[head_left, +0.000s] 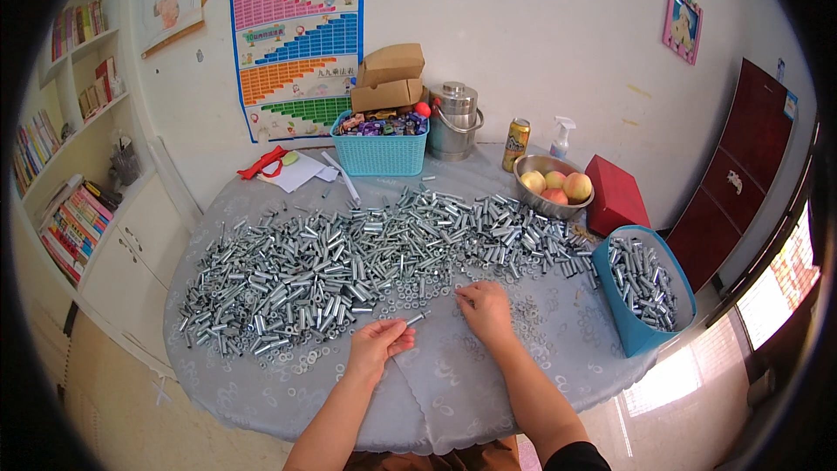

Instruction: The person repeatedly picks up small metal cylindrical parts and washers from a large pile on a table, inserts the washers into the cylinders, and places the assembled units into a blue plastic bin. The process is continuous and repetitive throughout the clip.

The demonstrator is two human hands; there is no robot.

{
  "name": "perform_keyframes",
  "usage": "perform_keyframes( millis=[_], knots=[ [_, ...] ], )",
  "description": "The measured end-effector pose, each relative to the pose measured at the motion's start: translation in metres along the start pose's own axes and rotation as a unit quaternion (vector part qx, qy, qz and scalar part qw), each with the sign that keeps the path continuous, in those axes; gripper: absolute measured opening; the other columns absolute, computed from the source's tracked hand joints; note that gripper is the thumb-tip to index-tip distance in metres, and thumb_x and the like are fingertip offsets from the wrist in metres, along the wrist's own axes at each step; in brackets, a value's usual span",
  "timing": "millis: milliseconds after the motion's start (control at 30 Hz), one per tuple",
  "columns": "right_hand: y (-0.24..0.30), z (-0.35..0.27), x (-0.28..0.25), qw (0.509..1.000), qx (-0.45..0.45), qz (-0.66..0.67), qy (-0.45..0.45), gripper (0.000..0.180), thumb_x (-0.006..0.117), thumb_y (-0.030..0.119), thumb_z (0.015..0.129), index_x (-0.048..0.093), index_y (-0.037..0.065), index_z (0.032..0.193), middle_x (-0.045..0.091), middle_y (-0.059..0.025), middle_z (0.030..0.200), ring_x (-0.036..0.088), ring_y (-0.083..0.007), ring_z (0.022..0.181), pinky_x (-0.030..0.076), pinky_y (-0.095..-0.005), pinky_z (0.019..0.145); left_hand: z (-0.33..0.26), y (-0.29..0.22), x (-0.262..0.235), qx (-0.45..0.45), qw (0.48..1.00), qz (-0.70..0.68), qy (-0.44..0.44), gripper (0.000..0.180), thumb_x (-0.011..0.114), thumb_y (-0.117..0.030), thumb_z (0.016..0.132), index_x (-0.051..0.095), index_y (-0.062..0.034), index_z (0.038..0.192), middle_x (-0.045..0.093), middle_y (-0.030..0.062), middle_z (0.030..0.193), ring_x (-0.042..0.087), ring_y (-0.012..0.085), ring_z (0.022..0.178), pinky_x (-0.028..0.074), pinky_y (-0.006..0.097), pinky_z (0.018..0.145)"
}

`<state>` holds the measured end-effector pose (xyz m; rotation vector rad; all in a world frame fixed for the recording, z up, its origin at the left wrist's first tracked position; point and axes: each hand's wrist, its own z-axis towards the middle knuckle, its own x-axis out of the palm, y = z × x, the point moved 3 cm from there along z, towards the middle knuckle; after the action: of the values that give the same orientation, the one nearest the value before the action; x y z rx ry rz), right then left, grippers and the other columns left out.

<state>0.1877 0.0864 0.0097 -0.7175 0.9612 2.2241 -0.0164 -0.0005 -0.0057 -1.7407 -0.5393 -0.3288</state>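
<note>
Above the near part of the table, my left hand (377, 351) pinches a silver bolt (418, 318) between thumb and fingertips, its far end pointing up and to the right. My right hand (488, 310) is closed at the fingertips near the pile's front edge; whatever it may hold is too small to make out. Beyond both hands spreads a wide heap of metal sleeves (266, 301), with thinner bolts (410, 240) in its middle. Small flat washers (301, 361) lie loose along the heap's near side, and more tiny rings (529, 318) are scattered right of my right hand.
A blue bin (643, 338) full of metal sleeves stands at the table's right edge. Behind the heap are a light-blue basket (379, 157), a steel canister (454, 122), a yellow can (515, 145), a bowl (545, 203) of fruit and a red box (617, 196).
</note>
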Motion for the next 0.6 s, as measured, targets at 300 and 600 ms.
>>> perform_keyframes(
  millis=[300,600],
  knots=[
    [0.009,0.003,0.003,0.998,0.013,-0.038,0.048,0.009,0.067,0.015,0.067,0.067,0.01,0.075,0.06,-0.004,0.077,0.053,-0.0247,0.082,0.039,-0.0357,0.072,0.001,0.002,-0.002,-0.003,1.0,0.002,-0.001,0.017,0.061,-0.008,0.082,0.059,0.0045,0.094,0.064,0.016,0.086,0.063,0.0191,0.07,0.053,0.028,0.065],
    [0.019,0.001,0.008,0.986,0.06,0.12,0.1,0.013,0.066,0.012,0.068,0.065,0.006,0.079,0.063,-0.0087,0.08,0.059,-0.0279,0.071,0.046,-0.0382,0.069,0.002,-0.003,-0.005,0.014,0.999,-0.023,-0.023,0.014,0.06,-0.008,0.083,0.06,0.003,0.092,0.064,0.0152,0.085,0.063,0.0187,0.069,0.054,0.03,0.066]
  ],
)
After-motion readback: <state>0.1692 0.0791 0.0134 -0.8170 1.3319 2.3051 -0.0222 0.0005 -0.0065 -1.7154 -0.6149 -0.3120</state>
